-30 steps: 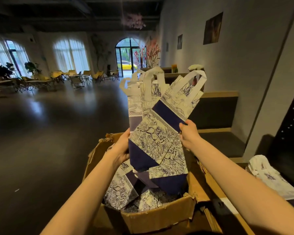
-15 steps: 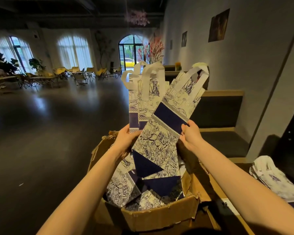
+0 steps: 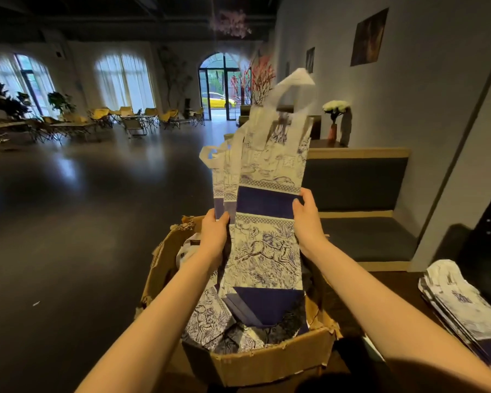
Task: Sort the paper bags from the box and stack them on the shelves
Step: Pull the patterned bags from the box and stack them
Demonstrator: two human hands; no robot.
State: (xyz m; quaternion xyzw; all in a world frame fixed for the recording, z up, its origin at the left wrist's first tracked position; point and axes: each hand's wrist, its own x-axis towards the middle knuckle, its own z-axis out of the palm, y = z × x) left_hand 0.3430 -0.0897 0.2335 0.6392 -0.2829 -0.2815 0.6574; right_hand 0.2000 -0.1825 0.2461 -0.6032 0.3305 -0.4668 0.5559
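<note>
head view: I'm seeing the front paper bag (image 3: 267,239) swinging upright from its tilt, squaring with 2 behind.
hands: left hand (image 3: 214,236) and right hand (image 3: 306,222) pinching opposite edges.
location: bags hanging over the box (image 3: 267,361).
meaning: I'm judging alignment nearly done, shelving pending.

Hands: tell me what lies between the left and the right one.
In the head view, the held paper bags fill the stretch between left hand and right hand, gripped at both side edges.

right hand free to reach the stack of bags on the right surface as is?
Probably not yet. The right hand grips the edge of the held bags, as does the left hand. The path to the stack looks unobstructed once it lets go.
</note>
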